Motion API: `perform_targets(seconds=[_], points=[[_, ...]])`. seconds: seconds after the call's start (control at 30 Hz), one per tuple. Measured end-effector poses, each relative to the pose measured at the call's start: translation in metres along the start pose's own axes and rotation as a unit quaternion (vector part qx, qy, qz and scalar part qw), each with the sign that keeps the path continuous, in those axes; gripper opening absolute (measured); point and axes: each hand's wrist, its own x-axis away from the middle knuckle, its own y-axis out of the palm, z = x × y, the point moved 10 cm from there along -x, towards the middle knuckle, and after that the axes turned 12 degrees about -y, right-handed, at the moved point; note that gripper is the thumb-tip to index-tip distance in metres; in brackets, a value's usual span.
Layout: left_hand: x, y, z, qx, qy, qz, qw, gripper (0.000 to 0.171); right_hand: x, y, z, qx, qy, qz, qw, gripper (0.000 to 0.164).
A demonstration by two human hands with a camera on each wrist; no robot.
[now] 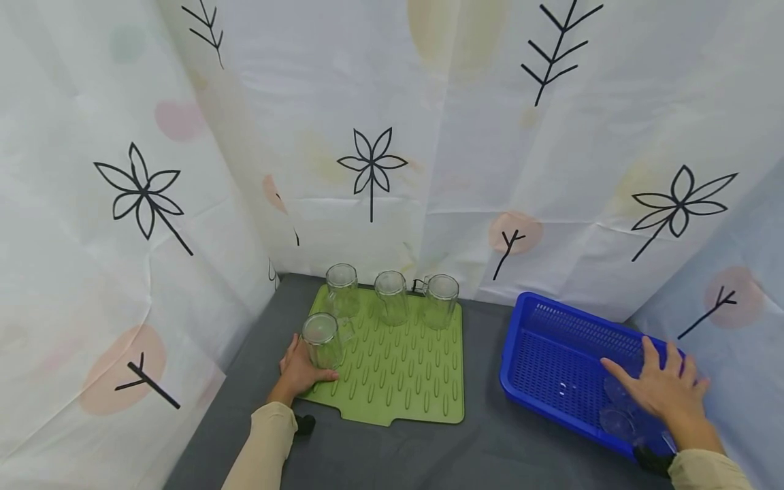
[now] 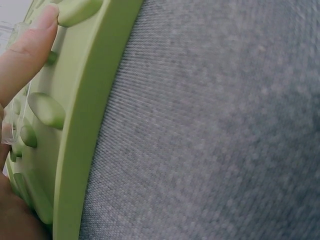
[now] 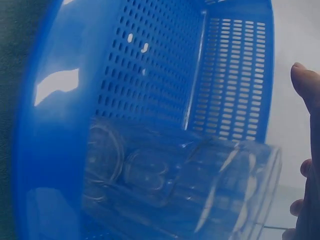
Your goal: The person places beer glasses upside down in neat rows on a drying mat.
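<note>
The glass (image 3: 190, 185) in the basket's (image 1: 545, 361) right end lies below the nearer right hand (image 1: 670, 391), spread and empty; left of the basket, the left hand (image 1: 299, 368) grips a mug (image 1: 322, 338).

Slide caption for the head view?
Left hand around clear glass mug on studded green rectangular mat; right hand spread over perforated blue plastic basket.

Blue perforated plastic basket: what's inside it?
Clear glassware lies in the right end of the basket. In the head view, the right hand hides part there; piece count unclear.
</note>
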Motion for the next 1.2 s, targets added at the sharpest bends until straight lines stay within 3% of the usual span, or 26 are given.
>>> perform_targets(seconds=[0.27,0.43,0.7,1.07,1.2], points=[[0.0,-0.001,0.001,-0.002,0.004,0.004,1.0,0.124,0.003,0.018,0.017,-0.036,0.038,-0.055,0.997,0.12],[-0.001,-0.001,0.001,0.001,0.007,0.006,1.0,0.123,0.004,0.022,0.02,-0.045,0.062,-0.06,0.995,0.122],[-0.002,0.0,-0.002,0.001,0.005,0.003,1.0,0.123,0.001,0.02,0.012,-0.053,0.028,-0.051,0.997,0.119],[-0.001,0.0,-0.002,0.003,0.006,0.002,1.0,0.123,-0.012,0.017,0.022,-0.058,0.021,-0.106,0.993,0.136],[-0.001,0.001,-0.002,0.0,0.006,0.003,1.0,0.123,-0.016,0.015,0.022,-0.051,0.017,-0.131,0.99,0.128]])
